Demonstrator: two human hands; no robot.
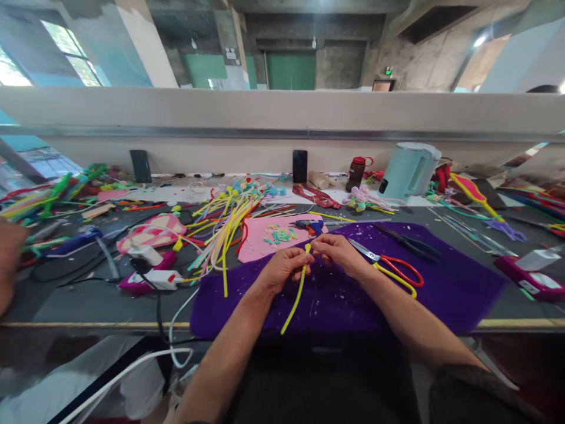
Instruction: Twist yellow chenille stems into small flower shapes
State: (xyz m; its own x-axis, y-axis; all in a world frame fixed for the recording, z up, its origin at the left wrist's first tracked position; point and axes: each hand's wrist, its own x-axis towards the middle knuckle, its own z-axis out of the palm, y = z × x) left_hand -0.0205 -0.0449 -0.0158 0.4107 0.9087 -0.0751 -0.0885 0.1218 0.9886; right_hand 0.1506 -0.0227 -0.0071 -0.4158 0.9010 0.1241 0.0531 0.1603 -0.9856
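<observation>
L hand [286,266] has a yellow fuzzy stem [293,304] pinched near its top end, w/ the rest hanging down over the purple mat [459,274], and the R hand [334,249] has its fingertips closed in right by that top end, tho tbh can't tell if they're gripping it too. Just past the hands there's a pink sheet [252,246] w/ lil green & yellow bits [279,234] on it, plus red/yellow-handled scissors [401,272] & dark pliers [408,242] on the mat nr the R forearm.

A head-worn camera looks forward, down over both hands [286,268].
</observation>
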